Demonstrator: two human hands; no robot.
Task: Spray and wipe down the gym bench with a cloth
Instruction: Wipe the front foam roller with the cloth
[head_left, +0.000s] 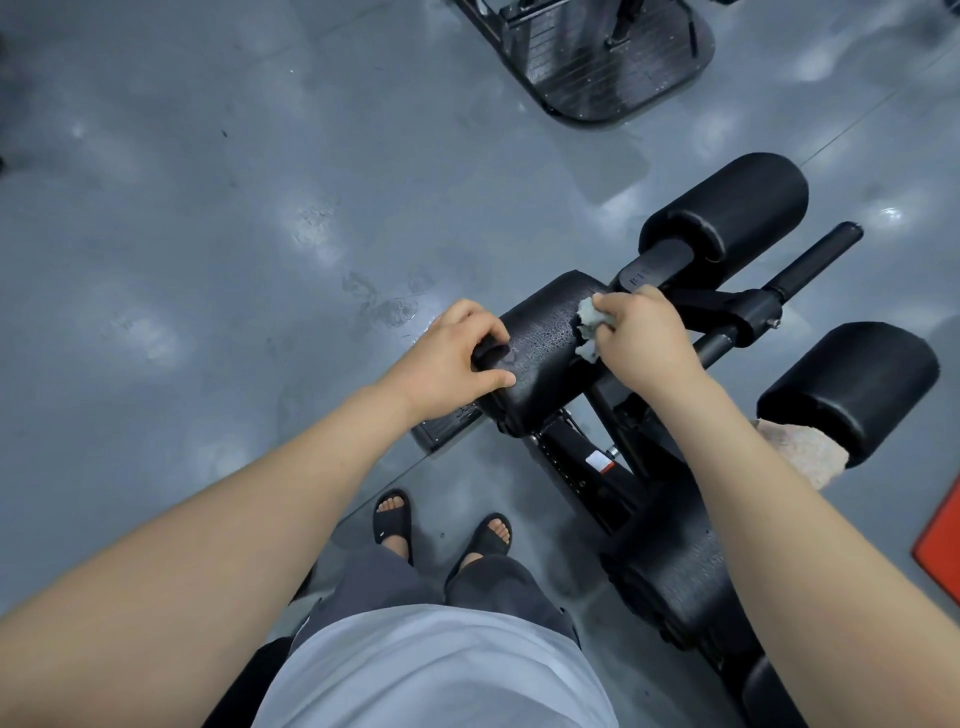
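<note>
Both hands work the droplet-wet bench pad (540, 348): left hand (457, 358) curls round its end, steadying it, while right hand (644, 338) pinches the bunched cloth (589, 325) for wiping.

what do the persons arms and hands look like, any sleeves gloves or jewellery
The left hand and right hand wear no gloves, and no watch or rings show. No sleeves are in view either: both are bare right to the frame edge.

Both arms reach forward, left grip (457, 358) curled over the pad (545, 340), right grip (644, 338) clenching the cloth (587, 314)
</note>
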